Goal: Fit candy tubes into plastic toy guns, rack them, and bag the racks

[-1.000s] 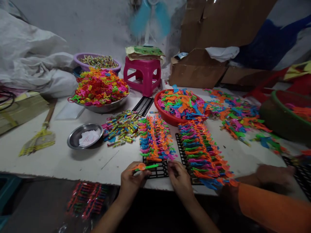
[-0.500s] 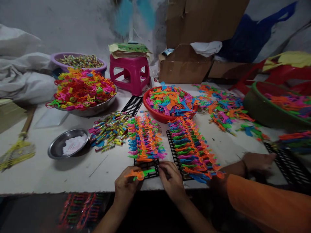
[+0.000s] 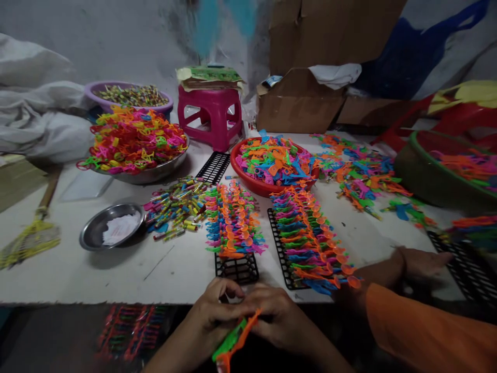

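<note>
Just in front of the table's near edge, my left hand (image 3: 209, 318) and my right hand (image 3: 277, 313) meet with curled fingers. Between them is a small green and orange plastic toy (image 3: 232, 343), its lower end pointing down towards me. Both hands are closed on it; the fingers hide its upper part. Beyond my hands, a black plastic rack (image 3: 236, 269) shows its bare near end, while rows of colourful plastic toys (image 3: 235, 220) cover the rest. To the right stands a second filled rack (image 3: 277, 248) with similar toys (image 3: 310, 238).
A red basin (image 3: 248, 184) heaped with plastic pieces stands behind the racks. Left are candy tubes (image 3: 178, 204), a steel bowl (image 3: 87, 238) with paper slips and a larger heaped bowl (image 3: 155, 173). At right, a co-worker's hand (image 3: 423, 264) reaches near another black rack (image 3: 466, 269).
Both hands have drawn back from the near rack towards me and come together. The toy, earlier in my left hand alone, has turned downward between both hands.
</note>
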`<state>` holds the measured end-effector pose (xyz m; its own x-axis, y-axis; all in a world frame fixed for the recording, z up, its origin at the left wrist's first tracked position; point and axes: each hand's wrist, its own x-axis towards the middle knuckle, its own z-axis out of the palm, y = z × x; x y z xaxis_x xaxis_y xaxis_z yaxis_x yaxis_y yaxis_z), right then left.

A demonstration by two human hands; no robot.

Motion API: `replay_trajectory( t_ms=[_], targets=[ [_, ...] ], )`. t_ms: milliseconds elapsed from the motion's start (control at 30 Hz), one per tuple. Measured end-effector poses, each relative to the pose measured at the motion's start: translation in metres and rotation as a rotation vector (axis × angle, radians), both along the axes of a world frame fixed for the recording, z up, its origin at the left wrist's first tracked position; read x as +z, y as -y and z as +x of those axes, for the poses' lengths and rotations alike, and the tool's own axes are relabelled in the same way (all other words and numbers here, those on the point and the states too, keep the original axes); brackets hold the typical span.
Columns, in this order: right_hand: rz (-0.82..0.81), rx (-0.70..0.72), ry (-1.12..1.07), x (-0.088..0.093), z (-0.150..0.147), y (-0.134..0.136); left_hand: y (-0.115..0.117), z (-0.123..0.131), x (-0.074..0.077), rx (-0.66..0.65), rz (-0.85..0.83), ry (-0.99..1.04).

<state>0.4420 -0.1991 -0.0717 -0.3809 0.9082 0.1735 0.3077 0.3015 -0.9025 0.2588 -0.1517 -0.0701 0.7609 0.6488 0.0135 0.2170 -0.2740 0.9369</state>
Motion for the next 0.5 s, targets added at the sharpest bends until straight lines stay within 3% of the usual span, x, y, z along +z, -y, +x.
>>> replay_trajectory(
  t_ms=[100, 233, 300, 500],
  targets=[
    [0.023, -0.128, -0.019, -0.018, 0.001, -0.003, -0.006, -0.009, 0.002, 0.009, -0.034, -0.049],
    [0.141, -0.666, -0.001, -0.056, 0.002, -0.016, -0.024, -0.029, -0.010, 0.217, 0.036, -0.101],
    [0.214, -0.827, 0.051, -0.070, 0.001, -0.023, -0.035, -0.039, -0.017, 0.306, 0.079, -0.123],
    [0.324, -0.835, 0.199, -0.073, 0.000, -0.033, -0.071, -0.059, -0.034, 0.561, 0.254, -0.300]
  ],
)
